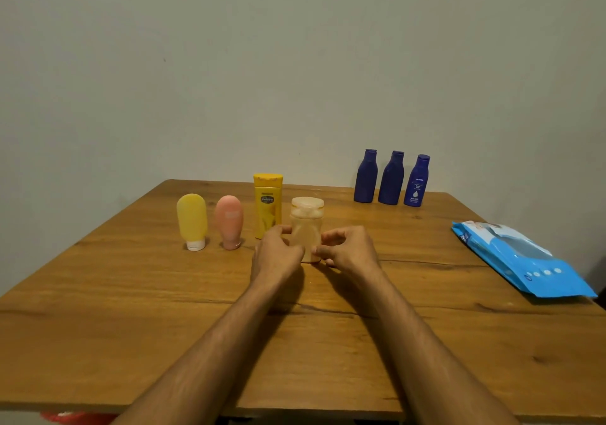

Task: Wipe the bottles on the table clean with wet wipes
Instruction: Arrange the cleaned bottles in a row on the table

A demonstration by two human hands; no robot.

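**A:** How far along is the wiping?

**B:** Barely begun, I judge, since no wipe is out. The yellow tube (191, 219), pink tube (229, 219) and Vaseline bottle (267, 206) stand towards the bench's (131, 309) far edge. The left hand (277, 252) and right hand (349, 250) curl their fingers round the pale flip-top bottle (307, 224) mid-bench.

**A:** And rightwards?

**B:** Three Nivea bottles (392, 178) stand by the far right corner, and the wet wipes pack (524, 260) lies at the right edge. The hands hide the pale bottle's base. A red thing (75, 417) below the near edge is cut off.
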